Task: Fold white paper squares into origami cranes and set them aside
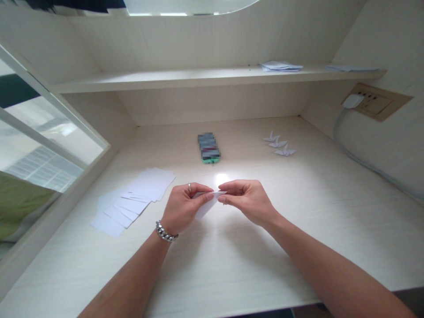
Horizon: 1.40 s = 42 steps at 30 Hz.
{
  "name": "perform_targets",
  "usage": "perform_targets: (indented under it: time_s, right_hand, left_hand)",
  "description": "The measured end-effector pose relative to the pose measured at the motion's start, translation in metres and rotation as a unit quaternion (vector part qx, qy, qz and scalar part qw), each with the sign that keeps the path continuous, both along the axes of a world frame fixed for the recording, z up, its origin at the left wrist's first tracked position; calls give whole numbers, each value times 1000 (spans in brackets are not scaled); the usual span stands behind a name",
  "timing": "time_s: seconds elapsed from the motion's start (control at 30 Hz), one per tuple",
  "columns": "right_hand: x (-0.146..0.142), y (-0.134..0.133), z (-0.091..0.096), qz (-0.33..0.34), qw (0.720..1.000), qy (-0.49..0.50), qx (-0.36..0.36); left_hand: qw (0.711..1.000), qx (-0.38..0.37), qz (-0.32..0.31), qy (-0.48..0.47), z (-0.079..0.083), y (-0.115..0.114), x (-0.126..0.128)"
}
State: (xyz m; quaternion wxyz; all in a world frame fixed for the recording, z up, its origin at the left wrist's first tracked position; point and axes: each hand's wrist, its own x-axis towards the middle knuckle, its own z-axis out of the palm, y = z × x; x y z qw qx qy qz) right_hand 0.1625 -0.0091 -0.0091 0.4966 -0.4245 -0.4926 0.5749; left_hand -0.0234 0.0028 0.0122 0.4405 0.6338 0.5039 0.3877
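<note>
My left hand (185,205) and my right hand (247,198) meet over the middle of the pale wooden desk (232,260). Both pinch one small white paper slip (209,202) between thumb and fingers, held just above the desk. The left hand wears a ring and a metal bracelet. A fan of several white paper slips (132,203) lies on the desk left of my left hand. Three small folded white paper pieces (280,145) sit at the back right.
A phone in a green case (208,148) lies at the back centre. On the shelf (185,79) above lie paper stacks (281,66). A wall socket with a white plug (353,101) and cable is at right. A window frame (49,132) borders the left.
</note>
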Motion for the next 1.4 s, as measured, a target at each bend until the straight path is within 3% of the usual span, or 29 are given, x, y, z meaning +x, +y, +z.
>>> perform_targets:
  time_s: [0.37,0.6,0.87,1.13,1.4]
  right_hand:
    - [1,-1,0,-15,999,-35,34]
    - [2,2,1,20,999,-23,-36]
    - [2,3,1,17,999,-32,-10]
    - [0,4,-1,61,996,-45,-45]
    - [1,6,0,41,997,-13,-62]
  left_hand:
    - [1000,-23,1,-3,2,-1,2]
    - [998,-57,19,-9,3,1,1]
    - [998,-55,0,10,2,0,2]
    - [997,-59,-28,29,-1,0,4]
    - [995,-94,-38,-15,-2,2,2]
